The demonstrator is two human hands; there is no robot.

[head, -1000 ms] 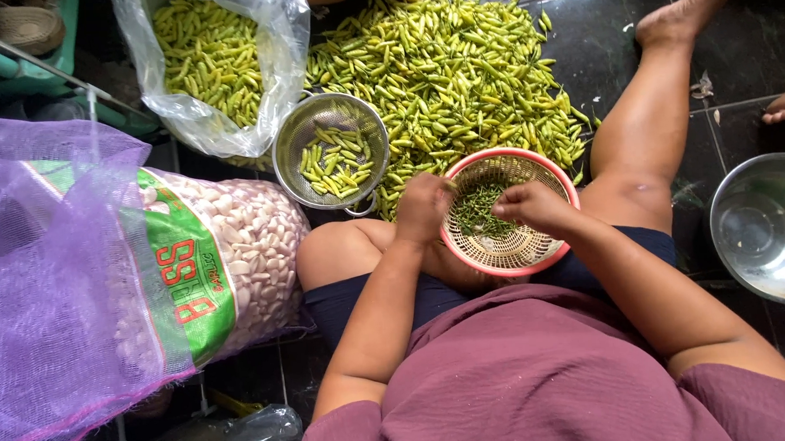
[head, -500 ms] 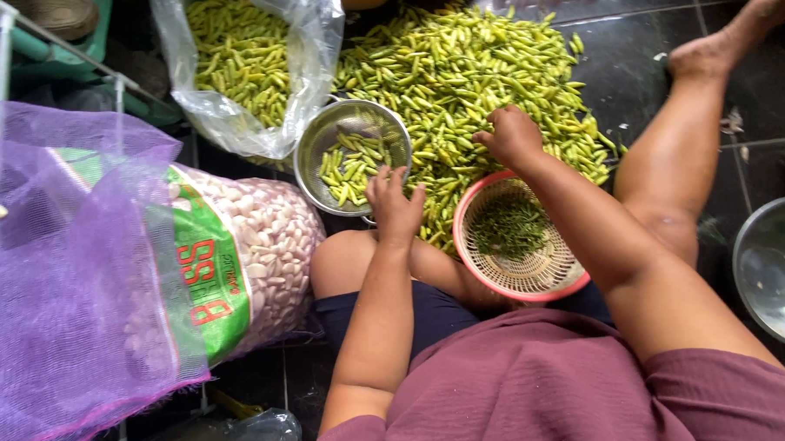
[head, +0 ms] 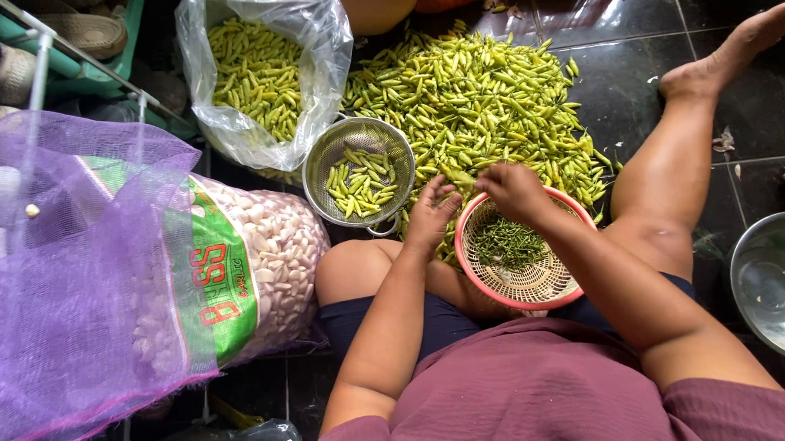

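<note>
Up close: hands at the chilli heap

Seated on the dark tiled floor (head: 640,73), a person works at a large heap of small yellow-green chilli peppers (head: 484,96). Left hand (head: 431,212) sits at the near edge of the heap, fingers curled around a chilli. Right hand (head: 513,190) hovers over the far rim of the round pink plastic basket (head: 521,281), fingers pinched on a chilli; the two hands are just beside each other. Basket rests between the knees and holds a small mound of dark green stems (head: 506,243). Round metal colander (head: 360,171), partly filled with chillies, stands left of the hands, touching the heap. Clear plastic bag of chillies (head: 261,73) behind it. Purple mesh sack (head: 72,266) of pale cloves far left; steel bowl (head: 773,281) far right.
</note>
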